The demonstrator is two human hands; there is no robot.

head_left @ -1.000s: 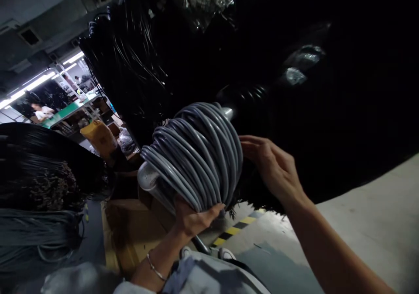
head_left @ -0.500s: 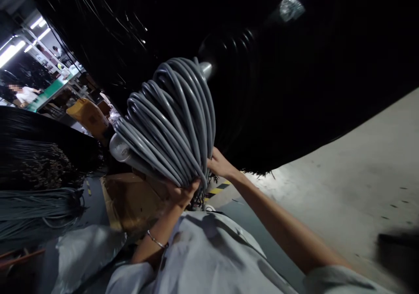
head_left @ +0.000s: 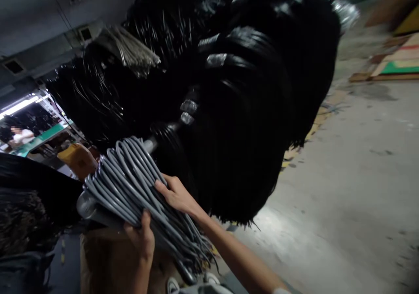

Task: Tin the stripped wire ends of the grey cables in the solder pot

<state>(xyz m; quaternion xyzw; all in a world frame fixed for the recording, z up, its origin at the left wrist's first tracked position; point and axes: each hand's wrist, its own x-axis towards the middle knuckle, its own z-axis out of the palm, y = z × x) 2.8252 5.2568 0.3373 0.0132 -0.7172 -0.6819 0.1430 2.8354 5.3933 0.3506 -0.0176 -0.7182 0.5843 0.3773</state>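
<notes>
A bundle of grey cables (head_left: 134, 176) hangs folded over a metal bar (head_left: 87, 205), its loose ends down toward my feet. My left hand (head_left: 142, 237) grips the bundle's lower left side, thumb on top and fingers hidden underneath. Higher up on the right edge, my right hand (head_left: 175, 193) is closed round the cables with its thumb lying across them. Black cable bundles (head_left: 242, 123) hang farther along the bar, just beyond the grey ones.
Paler cables (head_left: 131, 51) hang among black ones at the back. Below the bar is a cardboard box (head_left: 108, 259). Dark cable bundles (head_left: 22, 206) lie at the left, with a yellow object (head_left: 77, 158) behind. A person (head_left: 21, 136) is at a far green table (head_left: 49, 132).
My view has tilted up and swung right, showing more black bundles. My hands sit farther apart on the grey cables, the right one higher up; the cables' lower ends now trail below them.
</notes>
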